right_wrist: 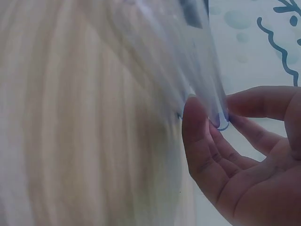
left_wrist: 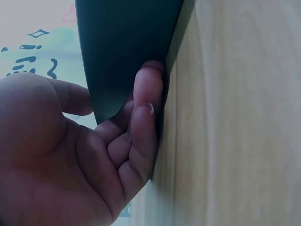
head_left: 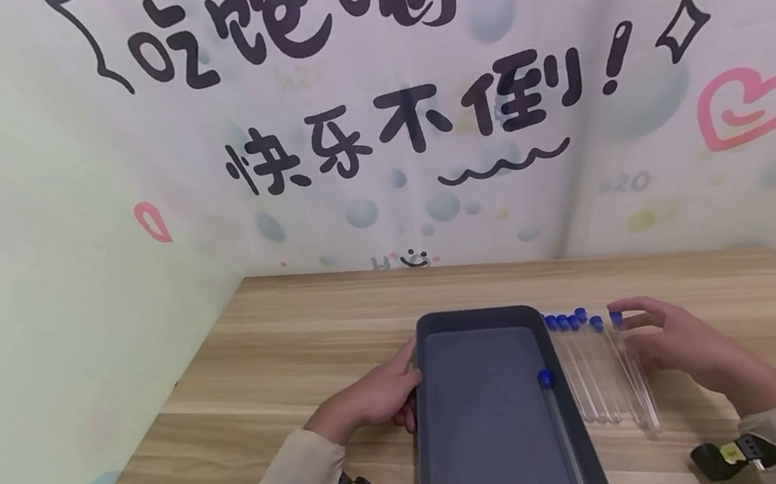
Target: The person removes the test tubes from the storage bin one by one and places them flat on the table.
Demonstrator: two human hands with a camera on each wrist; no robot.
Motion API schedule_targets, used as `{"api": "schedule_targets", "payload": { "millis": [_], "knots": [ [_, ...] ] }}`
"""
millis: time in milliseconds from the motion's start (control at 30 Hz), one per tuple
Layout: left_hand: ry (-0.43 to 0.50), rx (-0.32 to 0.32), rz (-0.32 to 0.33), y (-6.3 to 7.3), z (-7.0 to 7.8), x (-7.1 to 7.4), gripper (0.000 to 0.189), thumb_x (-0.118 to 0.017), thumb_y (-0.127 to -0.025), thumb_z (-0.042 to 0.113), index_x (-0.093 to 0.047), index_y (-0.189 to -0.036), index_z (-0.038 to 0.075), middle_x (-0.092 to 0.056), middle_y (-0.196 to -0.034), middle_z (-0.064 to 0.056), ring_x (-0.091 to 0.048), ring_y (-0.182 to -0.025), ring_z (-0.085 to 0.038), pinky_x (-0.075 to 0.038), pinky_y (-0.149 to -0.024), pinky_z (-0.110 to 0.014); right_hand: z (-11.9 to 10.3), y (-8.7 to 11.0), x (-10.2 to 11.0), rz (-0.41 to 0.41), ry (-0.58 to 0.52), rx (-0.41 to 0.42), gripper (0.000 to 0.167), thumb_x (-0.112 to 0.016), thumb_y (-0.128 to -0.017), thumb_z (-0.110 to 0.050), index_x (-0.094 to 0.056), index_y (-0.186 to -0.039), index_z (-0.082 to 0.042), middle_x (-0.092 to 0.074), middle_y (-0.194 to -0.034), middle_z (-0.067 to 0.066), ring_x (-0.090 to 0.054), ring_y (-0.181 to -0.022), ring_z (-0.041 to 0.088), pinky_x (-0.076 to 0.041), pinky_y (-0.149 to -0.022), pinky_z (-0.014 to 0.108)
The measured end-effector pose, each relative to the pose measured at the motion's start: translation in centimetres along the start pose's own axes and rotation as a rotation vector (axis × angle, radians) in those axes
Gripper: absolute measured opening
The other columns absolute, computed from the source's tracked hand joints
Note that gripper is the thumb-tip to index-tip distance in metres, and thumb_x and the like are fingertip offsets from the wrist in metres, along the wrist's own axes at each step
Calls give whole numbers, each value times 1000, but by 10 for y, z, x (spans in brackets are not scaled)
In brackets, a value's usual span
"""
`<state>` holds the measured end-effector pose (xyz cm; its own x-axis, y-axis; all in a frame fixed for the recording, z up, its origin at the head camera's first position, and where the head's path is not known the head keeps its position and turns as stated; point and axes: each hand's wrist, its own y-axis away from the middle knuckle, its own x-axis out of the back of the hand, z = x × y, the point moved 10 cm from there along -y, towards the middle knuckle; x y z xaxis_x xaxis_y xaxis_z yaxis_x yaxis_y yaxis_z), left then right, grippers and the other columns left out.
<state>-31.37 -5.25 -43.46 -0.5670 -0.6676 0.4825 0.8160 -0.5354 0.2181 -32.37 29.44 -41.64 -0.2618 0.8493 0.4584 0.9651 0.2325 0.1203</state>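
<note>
A dark grey rectangular tray [head_left: 483,434] lies on the table in the head view. My left hand [head_left: 377,397] grips its left side, thumb by the rim; the left wrist view has curled fingers [left_wrist: 143,127] against the tray wall [left_wrist: 124,47], low near the tabletop. Inside the tray, along its right wall, is one clear test tube [head_left: 564,439] with a blue cap. To the right of the tray, my right hand [head_left: 676,339] pinches another blue-capped test tube [head_left: 617,318] near its cap. In the right wrist view that tube [right_wrist: 216,94] passes between thumb and fingers.
Several blue-capped clear test tubes [head_left: 590,379] lie side by side between the tray and my right hand. The wooden table [head_left: 296,328] meets a printed cloth backdrop [head_left: 356,222] at its far edge. A black wrist device [head_left: 729,457] sits below the right sleeve.
</note>
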Motion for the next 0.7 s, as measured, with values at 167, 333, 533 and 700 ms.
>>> {"api": "schedule_targets", "payload": {
  "millis": [167, 333, 533, 700],
  "knots": [
    [2, -3, 1, 0, -1, 0, 64, -29, -107, 18, 0, -161, 35, -62, -63, -13, -63, -52, -22, -52, -51, -34, -1, 0, -2, 5, 42, 5, 61, -57, -97, -6, -29, -150, 8, -37, -142, 44, -67, -94, 18, -59, -72, 36],
    [0, -5, -5, -1, -1, -1, 63, -28, -107, 18, -1, -162, 34, -62, -63, -12, -63, -52, -23, -52, -52, -34, 3, -2, -3, 9, 61, 9, 62, -59, -94, -2, -31, -148, 10, -38, -139, 45, -68, -88, 17, -59, -70, 35],
    [-5, -5, -1, 0, -1, -1, 63, -28, -107, 18, -1, -162, 34, -62, -63, -12, -63, -52, -22, -52, -52, -34, 5, -3, -4, 11, 72, 9, 60, -60, -93, 0, -35, -146, 10, -40, -136, 44, -68, -87, 18, -60, -70, 34],
    [-3, -1, 1, 0, -1, 0, 63, -29, -107, 18, -2, -162, 32, -62, -63, -12, -63, -52, -22, -52, -52, -33, 5, -3, -5, 8, 109, 9, 57, -60, -94, -1, -36, -145, 11, -44, -134, 43, -68, -93, 22, -60, -70, 33]
  ]
}}
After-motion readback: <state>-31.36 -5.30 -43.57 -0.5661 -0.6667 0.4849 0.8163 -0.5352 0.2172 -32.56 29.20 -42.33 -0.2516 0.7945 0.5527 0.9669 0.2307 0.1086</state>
